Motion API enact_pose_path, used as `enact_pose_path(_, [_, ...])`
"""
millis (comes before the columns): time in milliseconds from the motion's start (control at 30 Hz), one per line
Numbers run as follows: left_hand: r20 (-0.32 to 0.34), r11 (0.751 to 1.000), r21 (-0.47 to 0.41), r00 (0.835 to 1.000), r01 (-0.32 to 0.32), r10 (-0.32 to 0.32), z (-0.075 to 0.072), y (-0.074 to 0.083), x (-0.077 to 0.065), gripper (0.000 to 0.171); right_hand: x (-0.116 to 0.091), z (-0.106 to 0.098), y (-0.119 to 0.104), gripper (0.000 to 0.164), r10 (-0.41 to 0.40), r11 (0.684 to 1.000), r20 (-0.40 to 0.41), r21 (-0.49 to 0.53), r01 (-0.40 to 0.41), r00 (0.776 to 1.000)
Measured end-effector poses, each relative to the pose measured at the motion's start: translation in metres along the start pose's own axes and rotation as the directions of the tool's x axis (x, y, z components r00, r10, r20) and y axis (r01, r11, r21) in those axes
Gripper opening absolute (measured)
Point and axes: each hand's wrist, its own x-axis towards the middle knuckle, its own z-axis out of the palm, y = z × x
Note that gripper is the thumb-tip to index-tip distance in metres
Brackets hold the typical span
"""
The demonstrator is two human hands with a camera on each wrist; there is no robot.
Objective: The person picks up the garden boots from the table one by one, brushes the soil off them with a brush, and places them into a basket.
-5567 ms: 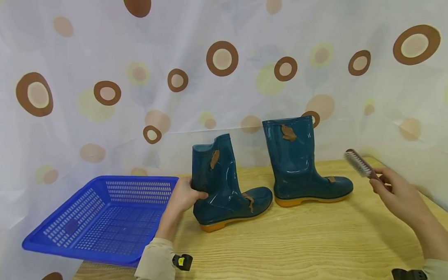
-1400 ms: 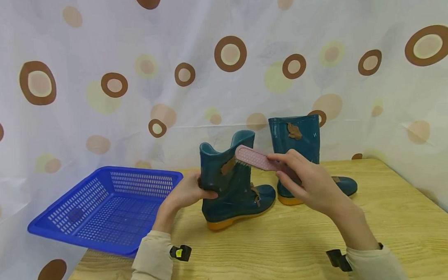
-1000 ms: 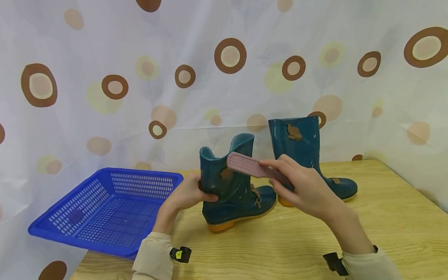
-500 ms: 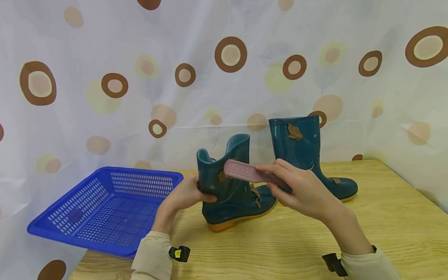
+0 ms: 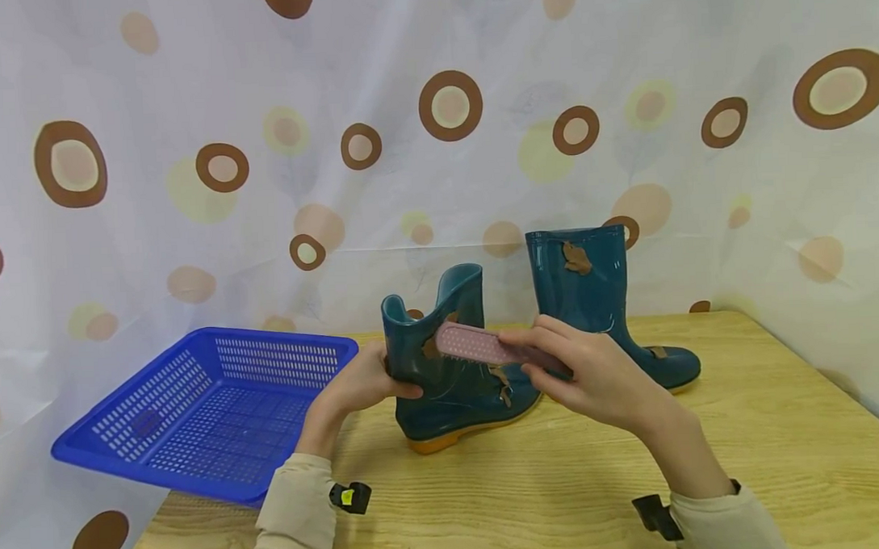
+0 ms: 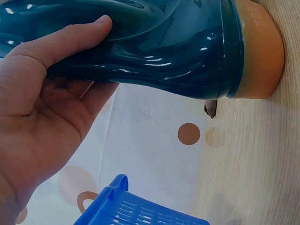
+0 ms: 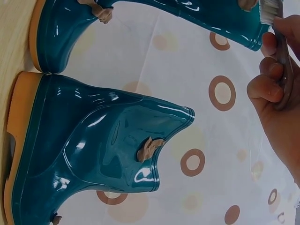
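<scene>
Here's the left hand (image 5: 366, 380) clamped round the near boot (image 5: 444, 412) mid-bench (image 5: 527, 498), the right hand (image 5: 596, 374) gripping the brush (image 5: 471, 344) against its shaft, right by a brown patch (image 5: 431, 347). Scrubbing, by the look of it! Second boot (image 5: 574, 290) at two o'clock, blue basket (image 5: 141, 474) at nine. Next move calls for short strokes, shaft braced.

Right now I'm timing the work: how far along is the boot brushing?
Done: no patch-free boot shows. In hand: the left grip holds the nearer boot while the right grip holds the brush at that boot's shaft patch. Remaining, most likely: its foot patch, then the farther boot, with brown patches on shaft and toe.
</scene>
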Motion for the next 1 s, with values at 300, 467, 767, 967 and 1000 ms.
enact_pose_path(300, [0.006, 1.0, -0.006, 1.0, 0.0, 0.0, -0.001, 0.001, 0.0, 0.039, -0.002, -0.003, 0.0, 0.045, 0.043, 0.999, 0.047, 0.016, -0.043, 0.998])
enact_pose_path(467, [0.005, 1.0, -0.005, 1.0, 0.017, -0.017, 0.0, 0.0, 0.001, 0.039, -0.003, -0.006, 0.0, 0.044, 0.052, 0.998, 0.062, 0.027, -0.053, 0.997])
enact_pose_path(767, [0.008, 1.0, 0.007, 1.0, -0.003, 0.003, 0.0, 0.0, 0.0, 0.04, -0.004, -0.009, 0.0, 0.043, 0.06, 0.998, 0.077, 0.028, -0.062, 0.995])
enact_pose_path(967, [0.011, 1.0, 0.003, 1.0, 0.007, -0.007, -0.001, -0.001, 0.0, 0.04, -0.005, -0.01, 0.001, 0.043, 0.063, 0.998, 0.083, 0.024, -0.066, 0.995])
enact_pose_path(1000, [0.01, 1.0, 0.005, 1.0, 0.008, -0.008, -0.001, -0.001, 0.0, 0.041, -0.005, -0.011, 0.001, 0.043, 0.064, 0.998, 0.083, 0.024, -0.066, 0.995])
